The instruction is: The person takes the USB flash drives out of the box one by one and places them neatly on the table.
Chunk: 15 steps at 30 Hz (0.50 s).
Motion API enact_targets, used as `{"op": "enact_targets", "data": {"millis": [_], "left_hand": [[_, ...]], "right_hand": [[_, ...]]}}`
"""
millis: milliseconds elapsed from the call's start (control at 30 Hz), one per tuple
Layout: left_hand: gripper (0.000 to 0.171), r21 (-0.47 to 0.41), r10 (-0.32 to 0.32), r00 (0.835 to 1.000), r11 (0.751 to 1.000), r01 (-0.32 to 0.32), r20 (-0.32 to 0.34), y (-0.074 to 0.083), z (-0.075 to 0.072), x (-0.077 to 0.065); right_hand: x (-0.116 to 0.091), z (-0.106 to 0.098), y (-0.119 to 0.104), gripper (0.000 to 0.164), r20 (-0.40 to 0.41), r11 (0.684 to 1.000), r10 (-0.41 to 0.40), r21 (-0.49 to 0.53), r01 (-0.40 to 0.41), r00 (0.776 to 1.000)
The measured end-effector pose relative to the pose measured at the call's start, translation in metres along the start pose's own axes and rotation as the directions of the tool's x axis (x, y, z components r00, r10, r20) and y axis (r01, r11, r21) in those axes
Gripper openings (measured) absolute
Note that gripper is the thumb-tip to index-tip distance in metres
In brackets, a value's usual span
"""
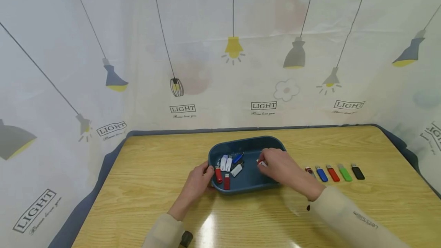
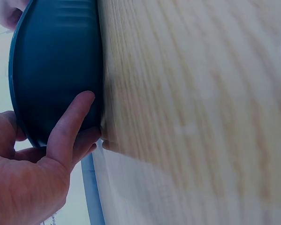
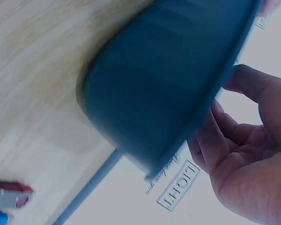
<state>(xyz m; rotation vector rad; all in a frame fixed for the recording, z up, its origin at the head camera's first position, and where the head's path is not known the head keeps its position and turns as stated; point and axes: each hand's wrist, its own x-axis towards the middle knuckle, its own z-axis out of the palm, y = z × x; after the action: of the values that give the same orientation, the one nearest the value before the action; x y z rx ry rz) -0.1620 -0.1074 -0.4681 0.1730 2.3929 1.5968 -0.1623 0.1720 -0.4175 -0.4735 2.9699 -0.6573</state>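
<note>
Left hand (image 1: 198,181) grips tray (image 1: 248,185) rim | right hand (image 1: 280,167) pinches red-white drive (image 1: 260,162) inside

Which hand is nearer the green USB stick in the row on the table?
Right. The right hand reaches into the blue tray, just left of the row holding the green USB stick. The left hand grips the tray's far left end.
</note>
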Motion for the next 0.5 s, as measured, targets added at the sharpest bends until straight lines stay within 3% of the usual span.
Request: {"op": "enact_targets", "data": {"millis": [500], "left_hand": [[0.045,-0.019,-0.006,1.0,1.0,0.007,0.014,-0.002,0.0,0.004]], "right_hand": [[-0.046,-0.045,0.03,0.012,-0.091,0.995,0.08,0.069,-0.074,0.993]]}}
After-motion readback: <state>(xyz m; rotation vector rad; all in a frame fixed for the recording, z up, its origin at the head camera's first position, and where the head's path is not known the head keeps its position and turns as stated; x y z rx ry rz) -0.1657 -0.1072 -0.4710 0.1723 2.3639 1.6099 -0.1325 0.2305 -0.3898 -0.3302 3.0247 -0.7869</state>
